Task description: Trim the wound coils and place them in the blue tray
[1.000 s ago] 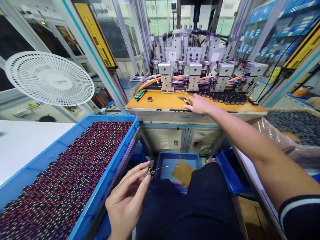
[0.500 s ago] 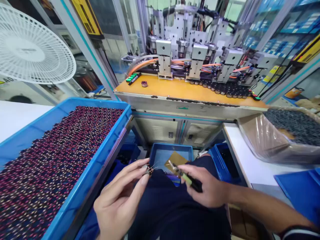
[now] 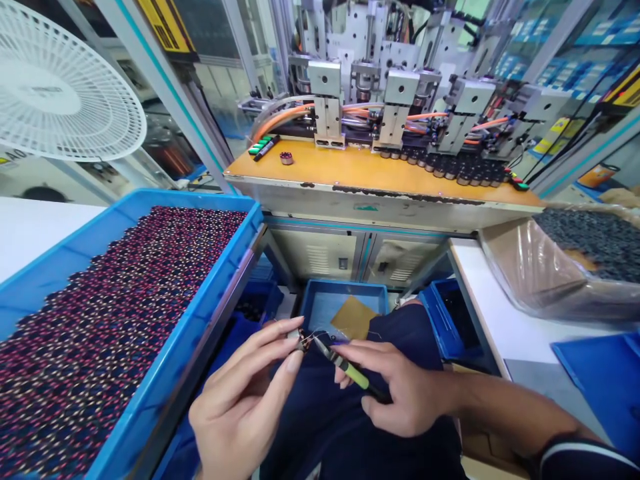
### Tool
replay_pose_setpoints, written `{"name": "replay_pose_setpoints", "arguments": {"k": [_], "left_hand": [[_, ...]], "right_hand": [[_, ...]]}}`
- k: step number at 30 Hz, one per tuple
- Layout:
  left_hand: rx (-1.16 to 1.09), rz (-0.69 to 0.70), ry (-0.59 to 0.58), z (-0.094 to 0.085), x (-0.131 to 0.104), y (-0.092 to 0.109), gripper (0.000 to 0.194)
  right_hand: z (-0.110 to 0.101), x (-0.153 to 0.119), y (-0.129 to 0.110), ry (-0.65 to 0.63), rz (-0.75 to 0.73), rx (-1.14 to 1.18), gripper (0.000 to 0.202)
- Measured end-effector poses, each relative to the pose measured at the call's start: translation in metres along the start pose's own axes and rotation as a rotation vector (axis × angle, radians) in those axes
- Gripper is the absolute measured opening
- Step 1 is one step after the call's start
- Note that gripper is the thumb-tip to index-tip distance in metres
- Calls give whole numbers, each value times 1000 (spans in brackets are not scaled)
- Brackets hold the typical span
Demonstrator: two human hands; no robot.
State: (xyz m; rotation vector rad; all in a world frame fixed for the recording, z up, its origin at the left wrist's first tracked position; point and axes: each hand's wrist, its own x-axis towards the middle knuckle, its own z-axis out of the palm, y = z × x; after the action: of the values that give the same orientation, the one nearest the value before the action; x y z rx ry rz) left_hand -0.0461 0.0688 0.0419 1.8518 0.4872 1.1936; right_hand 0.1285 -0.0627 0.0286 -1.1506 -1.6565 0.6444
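Observation:
My left hand (image 3: pixel 250 393) pinches a small wound motor stator (image 3: pixel 302 341) between thumb and fingertips, above my lap. Thin wire ends stick out from its right side. In my right hand (image 3: pixel 400 383) is a pair of pliers or cutters (image 3: pixel 350 371) with green and black handles; I cannot tell which kind. Their jaw tips point left and meet the wire ends just beside the stator. Whether the jaws are closed on a wire is too small to make out. My fingers cover much of the stator.
A blue crate (image 3: pixel 250 220) full of similar parts stands left, near a white fan (image 3: pixel 115 100). Ahead, a machine bench (image 3: pixel 345 170) carries several dark round parts (image 3: pixel 465 170). A plastic-lined box (image 3: pixel 525 280) is at right; a blue tray (image 3: pixel 345 288) lies low in the middle.
My right hand has brought the tool leftward and turned its tips to the wires at the stator. My left hand stays nearly in place, holding the stator.

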Motion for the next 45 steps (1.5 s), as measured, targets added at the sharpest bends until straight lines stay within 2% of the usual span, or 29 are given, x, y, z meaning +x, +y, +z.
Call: {"name": "replay_pose_setpoints", "arguments": {"k": [6, 16, 19, 22, 26, 29, 34, 40, 45], "left_hand": [[-1, -1, -14, 0, -1, -1, 34], [-20, 1, -38, 0, -1, -2, 34], [-23, 5, -47, -1, -2, -4, 35], [-25, 50, -79, -2, -1, -6, 36], [-100, 145, -35, -2, 2, -8, 46], [-210, 134, 4, 0, 4, -7, 63], [-195, 130, 15, 2, 3, -8, 65], [-227, 153, -25, -1, -2, -12, 72], [-206, 164, -40, -2, -4, -11, 69]], "right_hand": [[2, 1, 3, 34, -21, 49, 83], [2, 3, -1, 47, 0, 66, 74], [0, 4, -3, 47, 80, 58, 64], [-3, 3, -5, 24, 228, 56, 55], [-10, -4, -10, 8, 268, 96, 69], [-15, -9, -16, -28, 231, 173, 83], [-17, -8, -26, -81, 215, 240, 85], [-12, -5, -29, -106, 274, 308, 78], [-11, -5, -29, -126, 327, 349, 58]]}}
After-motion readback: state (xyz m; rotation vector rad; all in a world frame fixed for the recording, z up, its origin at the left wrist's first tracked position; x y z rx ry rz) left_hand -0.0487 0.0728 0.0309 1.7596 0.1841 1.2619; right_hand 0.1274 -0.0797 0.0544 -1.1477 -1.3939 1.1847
